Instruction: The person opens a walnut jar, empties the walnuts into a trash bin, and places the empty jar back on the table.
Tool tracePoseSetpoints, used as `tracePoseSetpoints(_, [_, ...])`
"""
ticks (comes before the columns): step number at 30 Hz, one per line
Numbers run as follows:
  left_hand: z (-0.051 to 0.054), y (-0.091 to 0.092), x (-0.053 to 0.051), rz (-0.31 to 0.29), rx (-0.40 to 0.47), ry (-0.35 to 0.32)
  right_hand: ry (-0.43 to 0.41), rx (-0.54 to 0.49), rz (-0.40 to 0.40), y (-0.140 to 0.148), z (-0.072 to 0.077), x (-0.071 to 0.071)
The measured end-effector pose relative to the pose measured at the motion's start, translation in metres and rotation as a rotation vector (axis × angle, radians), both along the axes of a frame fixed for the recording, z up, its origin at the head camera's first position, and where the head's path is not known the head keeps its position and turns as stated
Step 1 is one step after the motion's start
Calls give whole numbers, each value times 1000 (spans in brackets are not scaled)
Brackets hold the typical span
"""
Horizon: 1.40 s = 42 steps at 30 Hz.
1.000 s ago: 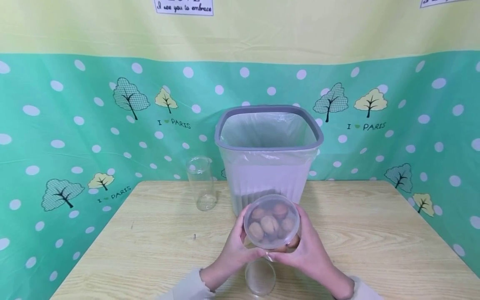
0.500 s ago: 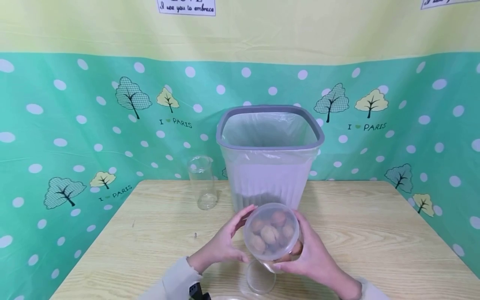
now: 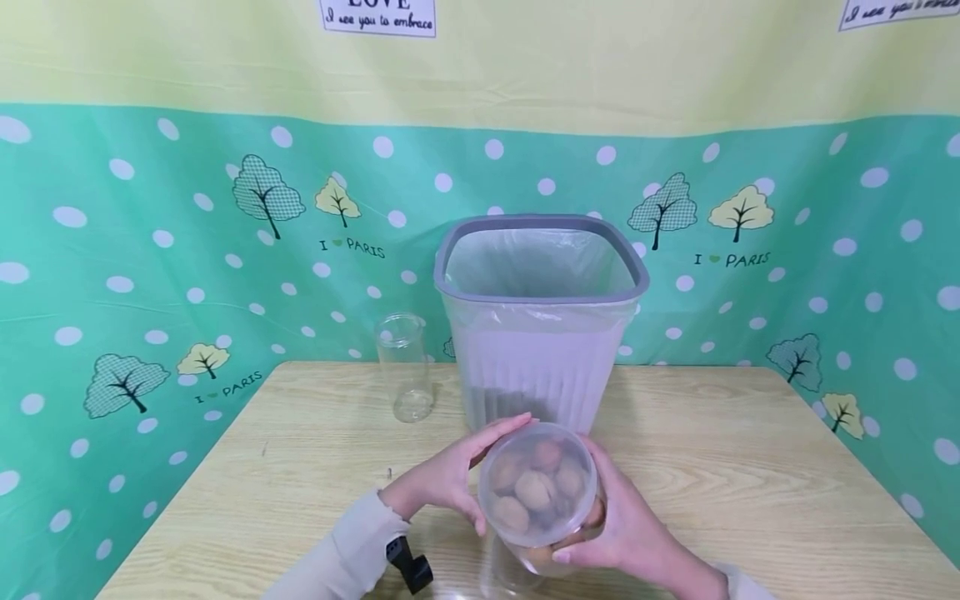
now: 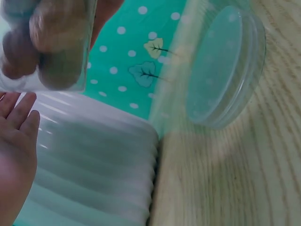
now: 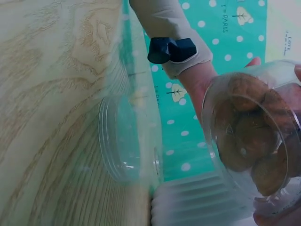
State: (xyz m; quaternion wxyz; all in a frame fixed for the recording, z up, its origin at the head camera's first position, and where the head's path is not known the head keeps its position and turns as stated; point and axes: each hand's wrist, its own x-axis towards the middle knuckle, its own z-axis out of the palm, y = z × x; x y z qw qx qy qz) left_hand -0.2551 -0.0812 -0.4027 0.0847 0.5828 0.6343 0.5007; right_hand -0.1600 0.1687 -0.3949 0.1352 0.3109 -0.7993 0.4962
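Jar of nuts [image 3: 542,498] at lower centre of frame, between hands; axis tipped, frosted round end facing camera, other end toward lower edge; right hand [image 3: 621,523] nearer, gripping right side; left hand [image 3: 452,479] slack, thumb parted, contact unclear

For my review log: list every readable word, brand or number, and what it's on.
"LOVE": left white panel
"I see you to embrace": same panel
"I PARIS", green heart between: backdrop, repeatedly
"I see you", rest blurred: right white panel
No readable text: walnut jar, trash bin
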Motion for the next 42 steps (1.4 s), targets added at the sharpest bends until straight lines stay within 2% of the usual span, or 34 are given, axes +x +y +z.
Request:
tracePoseSetpoints(7, [3,1,-2,-41,-40,-2,-39,-44,111,5,-5,-4])
tracePoseSetpoints(12, [4,4,0,-116,-35,-58,-47,-45,181,8,-6,-7])
tracePoseSetpoints(17, [6,4,5,-141,-29,-116,-34,-69,245,9,-4,-9])
tracePoseSetpoints(22, [9,5,7,-161,-6,-150,-19,-71,261,10,-3,-10])
tracePoseSetpoints(25, [9,6,9,-172,12,-176,-15,-52,241,11,-3,-10])
tracePoseSetpoints(32, [10,7,15,-112,40,-168,-20,-52,222,12,-2,-11])
tracePoseSetpoints(37, [9,9,19,-55,64,-199,-1,-75,226,11,-1,-14])
tracePoseSetpoints(42, [7,13,21,-42,105,-242,-27,-83,224,13,-1,-16])
